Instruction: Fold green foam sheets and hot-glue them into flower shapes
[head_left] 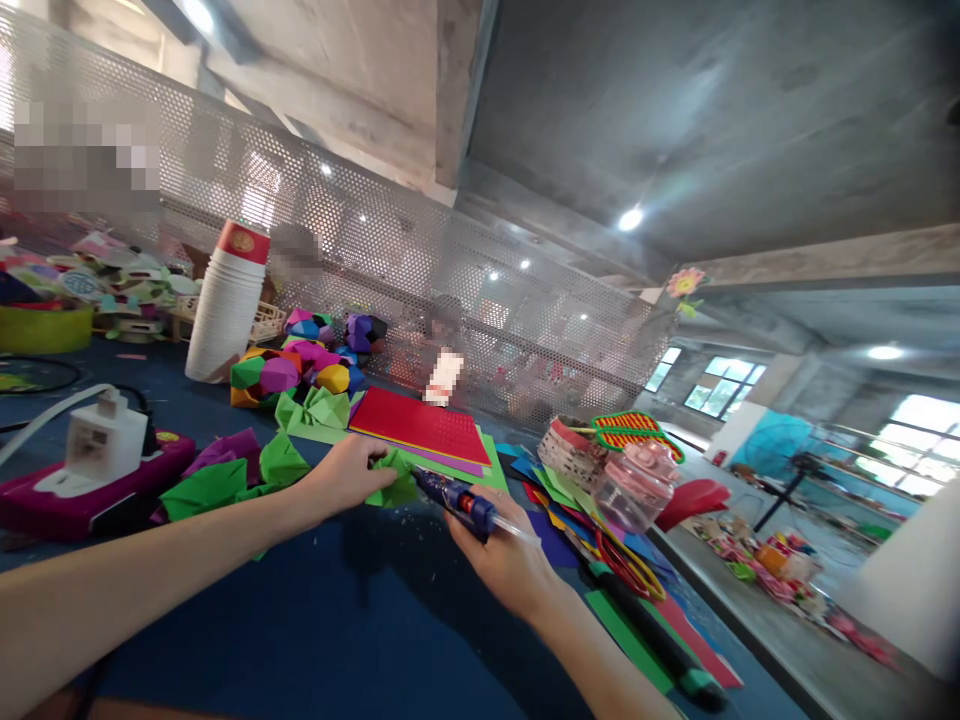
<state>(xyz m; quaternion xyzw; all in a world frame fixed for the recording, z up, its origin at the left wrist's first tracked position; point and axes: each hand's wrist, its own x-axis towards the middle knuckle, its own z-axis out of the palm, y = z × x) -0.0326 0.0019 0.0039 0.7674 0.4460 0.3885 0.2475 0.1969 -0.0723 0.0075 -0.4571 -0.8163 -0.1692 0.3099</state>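
Observation:
My left hand (349,475) is closed on a folded green paper piece (395,482) above the blue table (352,620). In my right hand (502,550) is a dark blue glue gun (459,500) with a clear glue stick at its back; its nozzle points left, close to the green paper. Whether the nozzle touches the paper cannot be made out. Just behind lies a stack of red sheets (424,425) over other coloured sheets. Folded green papers (206,490) rest left of my hands.
Stacked paper cups (229,300), colourful paper balls (270,375) and a magenta power strip (97,490) with a white plug stand left. To the right are scissors (630,565), a clear jar (637,485), a woven basket (571,450) and a dark-handled tool (660,640). A mesh partition (375,270) runs behind.

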